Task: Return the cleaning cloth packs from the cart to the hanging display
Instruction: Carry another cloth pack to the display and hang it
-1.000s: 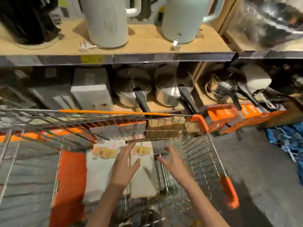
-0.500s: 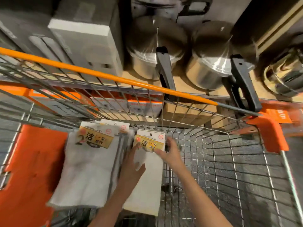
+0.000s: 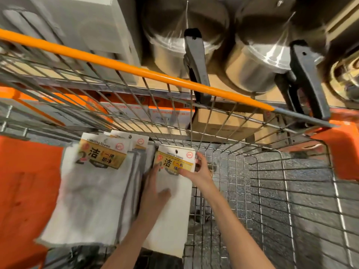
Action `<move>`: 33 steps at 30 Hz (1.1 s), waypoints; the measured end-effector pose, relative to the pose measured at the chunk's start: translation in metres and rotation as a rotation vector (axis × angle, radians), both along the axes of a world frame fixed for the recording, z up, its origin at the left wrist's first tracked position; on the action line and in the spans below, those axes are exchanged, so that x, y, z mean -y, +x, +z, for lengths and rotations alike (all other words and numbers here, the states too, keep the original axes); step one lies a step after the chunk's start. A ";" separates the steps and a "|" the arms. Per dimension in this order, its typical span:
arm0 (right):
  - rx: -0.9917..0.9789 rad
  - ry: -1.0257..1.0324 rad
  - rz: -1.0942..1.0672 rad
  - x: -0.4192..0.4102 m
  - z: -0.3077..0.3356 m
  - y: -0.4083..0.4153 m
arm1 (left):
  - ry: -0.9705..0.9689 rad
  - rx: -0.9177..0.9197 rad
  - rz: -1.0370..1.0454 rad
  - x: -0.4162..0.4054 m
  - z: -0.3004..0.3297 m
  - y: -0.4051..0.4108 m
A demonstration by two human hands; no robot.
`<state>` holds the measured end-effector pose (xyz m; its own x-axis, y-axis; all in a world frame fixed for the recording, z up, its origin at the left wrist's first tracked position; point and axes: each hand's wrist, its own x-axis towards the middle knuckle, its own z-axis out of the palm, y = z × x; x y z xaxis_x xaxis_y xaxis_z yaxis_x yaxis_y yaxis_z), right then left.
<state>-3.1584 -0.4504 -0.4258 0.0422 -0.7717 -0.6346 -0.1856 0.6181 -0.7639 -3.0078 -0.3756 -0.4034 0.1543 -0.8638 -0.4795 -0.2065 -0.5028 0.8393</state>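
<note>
At frame centre, in the cart [image 3: 291, 191], my right hand [image 3: 198, 171] pinches a pack [image 3: 172, 210] by its label edge while my left hand [image 3: 155, 191] lies flat on it, beside the stack [image 3: 91, 191] at left.

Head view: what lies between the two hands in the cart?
The white cleaning cloth pack with its yellow label: left hand rests on it, right hand pinches its header.

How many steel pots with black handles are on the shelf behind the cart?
2 for sure: one pot above the cart's middle, one pot to its right. A shiny object at the right edge may be a third; it is cut off.
</note>
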 end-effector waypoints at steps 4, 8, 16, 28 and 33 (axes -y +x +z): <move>0.069 -0.045 0.001 -0.005 0.005 0.002 | -0.010 0.065 -0.045 -0.001 -0.003 0.001; 0.045 -0.066 -0.009 -0.006 0.007 0.006 | -0.013 0.075 -0.023 -0.003 -0.006 0.000; 0.068 -0.095 0.024 -0.008 0.015 0.010 | -0.006 0.086 0.051 -0.002 0.001 -0.005; 0.030 -0.227 0.000 -0.008 0.093 0.006 | -0.108 0.051 -0.010 0.002 0.060 -0.008; 0.040 -0.268 -0.014 -0.013 0.168 -0.009 | -0.164 0.102 -0.147 0.015 0.133 -0.002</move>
<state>-3.1673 -0.4375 -0.2581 0.0513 -0.9125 -0.4058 -0.1445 0.3953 -0.9071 -3.0094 -0.3909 -0.2708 0.0618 -0.9457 -0.3191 -0.3551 -0.3196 0.8785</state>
